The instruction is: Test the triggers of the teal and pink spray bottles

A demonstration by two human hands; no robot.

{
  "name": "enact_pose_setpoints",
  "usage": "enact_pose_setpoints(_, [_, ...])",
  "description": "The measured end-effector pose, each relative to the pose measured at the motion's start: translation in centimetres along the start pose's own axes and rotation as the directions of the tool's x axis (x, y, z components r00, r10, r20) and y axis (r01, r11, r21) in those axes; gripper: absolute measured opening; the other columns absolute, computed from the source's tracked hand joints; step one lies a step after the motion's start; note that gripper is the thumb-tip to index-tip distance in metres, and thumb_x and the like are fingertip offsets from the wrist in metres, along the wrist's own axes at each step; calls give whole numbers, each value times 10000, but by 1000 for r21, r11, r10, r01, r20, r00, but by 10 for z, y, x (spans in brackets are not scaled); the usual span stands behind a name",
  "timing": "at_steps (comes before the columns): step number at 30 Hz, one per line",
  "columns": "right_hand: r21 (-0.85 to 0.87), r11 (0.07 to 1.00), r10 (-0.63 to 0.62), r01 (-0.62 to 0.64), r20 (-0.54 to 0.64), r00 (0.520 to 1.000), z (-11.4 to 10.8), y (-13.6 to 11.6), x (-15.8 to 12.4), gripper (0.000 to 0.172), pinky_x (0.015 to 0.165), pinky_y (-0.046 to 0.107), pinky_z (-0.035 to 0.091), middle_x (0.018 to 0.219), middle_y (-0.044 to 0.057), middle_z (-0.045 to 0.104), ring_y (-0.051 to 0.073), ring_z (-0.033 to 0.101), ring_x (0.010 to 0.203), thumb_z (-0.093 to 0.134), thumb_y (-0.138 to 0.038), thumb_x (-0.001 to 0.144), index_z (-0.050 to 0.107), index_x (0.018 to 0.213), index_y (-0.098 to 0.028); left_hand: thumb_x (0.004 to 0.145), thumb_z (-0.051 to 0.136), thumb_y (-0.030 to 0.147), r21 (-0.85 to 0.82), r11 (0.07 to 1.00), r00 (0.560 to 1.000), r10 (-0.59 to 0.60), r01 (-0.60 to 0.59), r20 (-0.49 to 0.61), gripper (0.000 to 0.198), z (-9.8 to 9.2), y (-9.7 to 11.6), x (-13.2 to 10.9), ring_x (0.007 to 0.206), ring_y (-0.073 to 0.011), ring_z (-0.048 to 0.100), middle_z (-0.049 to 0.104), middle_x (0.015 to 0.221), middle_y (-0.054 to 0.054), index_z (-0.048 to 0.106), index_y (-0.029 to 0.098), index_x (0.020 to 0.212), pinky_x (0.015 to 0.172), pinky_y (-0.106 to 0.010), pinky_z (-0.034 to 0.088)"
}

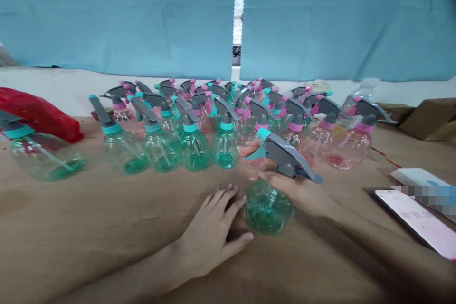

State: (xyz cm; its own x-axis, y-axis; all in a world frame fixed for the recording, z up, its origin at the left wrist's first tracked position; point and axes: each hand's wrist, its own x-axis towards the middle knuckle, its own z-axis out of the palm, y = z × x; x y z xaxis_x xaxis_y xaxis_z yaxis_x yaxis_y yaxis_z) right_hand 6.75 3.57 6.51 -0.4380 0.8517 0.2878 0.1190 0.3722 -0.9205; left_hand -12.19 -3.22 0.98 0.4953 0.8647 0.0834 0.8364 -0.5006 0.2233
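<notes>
The green spray bottle (269, 213) is at two o'clock from the left hand (210, 232), whose fingers are spread, palm down. The right hand (297, 190) is nearer: its fingers wrap around the neck. The long axis leans slightly to one o'clock. The grip is partly hidden; whether the base touches the table (107, 232), I cannot tell.

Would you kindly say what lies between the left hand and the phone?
In the head view, a green spray bottle, held by the right hand, is between the left hand and the phone; the right forearm crosses too.
</notes>
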Motion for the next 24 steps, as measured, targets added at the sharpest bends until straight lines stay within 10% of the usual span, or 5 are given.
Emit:
enact_pose_setpoints(17, [13,999,-34,34,12,999,-5,-8,-2,232,717,324,544,864,-7,693,191,664,775,521,-161,687,620,869,-265,893,478,519,-1,1000,1000,-21,21,6,607,1,-1,-1,1323,-322,334,388,1443,-156,412,147,1368,1049,-524,318])
enact_pose_setpoints(24, [-33,995,-98,99,32,995,-5,2,1,415,726,336,524,953,-13,675,195,649,805,507,-175,730,594,1113,-309,902,476,494,-12,999,999,-35,35,12,567,2,-2,0,1322,-326,338,391,1441,-153,427,150,1350,1040,-534,328])
